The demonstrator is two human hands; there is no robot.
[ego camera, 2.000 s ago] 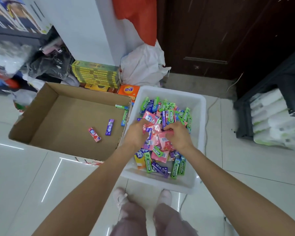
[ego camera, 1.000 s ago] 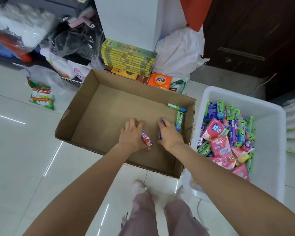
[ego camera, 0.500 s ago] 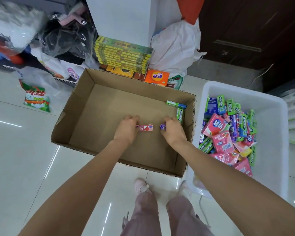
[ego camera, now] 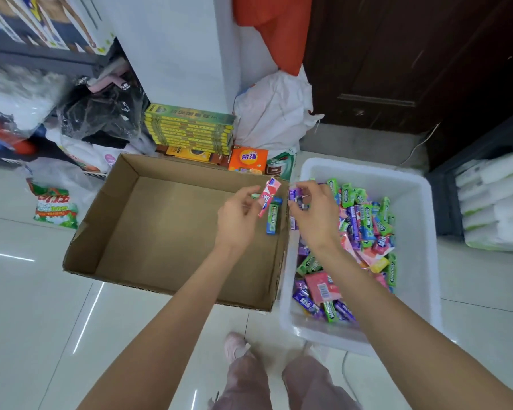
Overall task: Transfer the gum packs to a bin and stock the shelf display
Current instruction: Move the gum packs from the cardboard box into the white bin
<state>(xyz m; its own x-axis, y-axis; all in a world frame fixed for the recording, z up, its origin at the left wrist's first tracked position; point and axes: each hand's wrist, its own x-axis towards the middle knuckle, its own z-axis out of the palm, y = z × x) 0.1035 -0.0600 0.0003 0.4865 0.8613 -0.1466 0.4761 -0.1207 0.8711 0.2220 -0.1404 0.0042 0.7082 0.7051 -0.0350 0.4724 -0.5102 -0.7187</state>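
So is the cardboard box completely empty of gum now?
No, a green and blue gum pack lies inside the cardboard box against its right wall, below the left hand.

The cardboard box [ego camera: 148, 232] is sitting on the floor [ego camera: 27, 321], and the bin [ego camera: 418, 261] is standing right beside it on the right, touching its side wall. Gum packs [ego camera: 365, 229] are lying heaped inside the bin. One pack [ego camera: 272, 218] is leaning inside the box against its right wall. The left hand [ego camera: 237, 220] is hovering over the box's right end, pinching a pack [ego camera: 268, 196]; the right hand [ego camera: 314, 214] is hanging over the bin's left edge, pinching another pack [ego camera: 294, 194]. Behind the box, a stack of flat boxes [ego camera: 190, 128] is sitting against the wall, with a sack [ego camera: 273, 113] to its right. Left of the box, a bag [ego camera: 55, 205] is lying on the floor.
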